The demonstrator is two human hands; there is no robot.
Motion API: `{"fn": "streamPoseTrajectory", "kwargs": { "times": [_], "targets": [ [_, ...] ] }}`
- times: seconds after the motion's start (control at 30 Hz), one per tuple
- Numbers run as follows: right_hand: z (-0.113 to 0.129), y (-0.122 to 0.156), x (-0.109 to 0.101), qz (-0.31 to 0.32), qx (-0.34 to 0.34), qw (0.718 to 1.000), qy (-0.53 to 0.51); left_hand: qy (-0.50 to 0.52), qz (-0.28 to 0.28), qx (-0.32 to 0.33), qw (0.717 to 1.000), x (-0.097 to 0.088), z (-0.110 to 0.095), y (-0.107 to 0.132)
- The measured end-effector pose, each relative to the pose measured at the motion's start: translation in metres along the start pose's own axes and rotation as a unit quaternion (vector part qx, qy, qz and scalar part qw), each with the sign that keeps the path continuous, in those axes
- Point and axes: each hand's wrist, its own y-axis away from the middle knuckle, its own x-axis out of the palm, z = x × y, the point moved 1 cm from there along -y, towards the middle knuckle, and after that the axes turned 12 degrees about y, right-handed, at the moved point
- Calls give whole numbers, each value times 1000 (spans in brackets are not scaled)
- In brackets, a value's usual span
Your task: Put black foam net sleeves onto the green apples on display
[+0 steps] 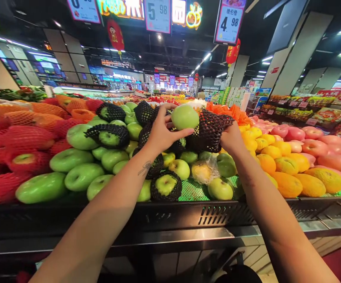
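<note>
My left hand [161, 131] is closed round a bare green apple [185, 116], held up over the fruit display. My right hand [231, 138] grips a black foam net sleeve [209, 129] just right of that apple, its fingers mostly hidden behind the net. Under both hands lies a pile of green apples [79, 176], some in black net sleeves [108, 135]. A small clear bag with a yellowish fruit [203, 171] lies among them.
Red-netted apples [17, 149] fill the left of the stand, oranges [288, 173] and pink apples [320, 151] the right. A dark metal ledge [170, 220] runs along the stand's front. Price signs [228, 21] hang overhead; shelves stand far right.
</note>
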Motion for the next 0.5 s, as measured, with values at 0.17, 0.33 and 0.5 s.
{"fn": "streamPoseTrajectory", "kwargs": {
  "times": [0.17,0.33,0.5],
  "targets": [
    [7,-3,0,11,-22,999,27,26,12,-17,999,0,4,0],
    [12,0,10,96,-38,992,67,75,31,-26,996,4,6,0],
    [5,3,13,121,-92,986,71,206,23,-126,970,10,-1,0]
  ]
}}
